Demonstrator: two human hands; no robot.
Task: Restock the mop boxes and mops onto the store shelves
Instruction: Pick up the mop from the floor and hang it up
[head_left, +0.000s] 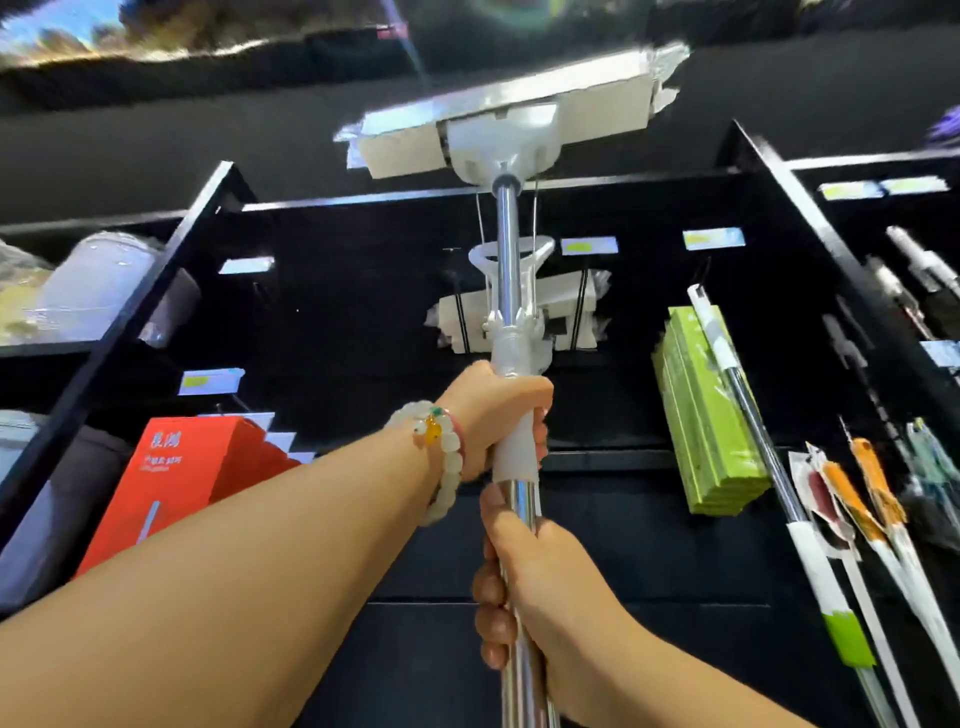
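Note:
I hold a white sponge mop (506, 130) upright, its wrapped head raised near the top of the black shelf unit (753, 150). My left hand (493, 415), with a bead bracelet on the wrist, grips the white sleeve of the steel pole. Just below it, my right hand (524, 587) is closed around the bare pole. Behind the pole, another white mop head (571, 312) hangs on the shelf's back wall. A red mop box (182, 488) stands at the lower left of the shelf.
A green sponge mop (706, 415) hangs to the right, its pole slanting down. Further right are several packaged mops with orange parts (862, 493). Price tags (589, 245) dot the back wall. Wrapped goods (88, 286) fill the left bay.

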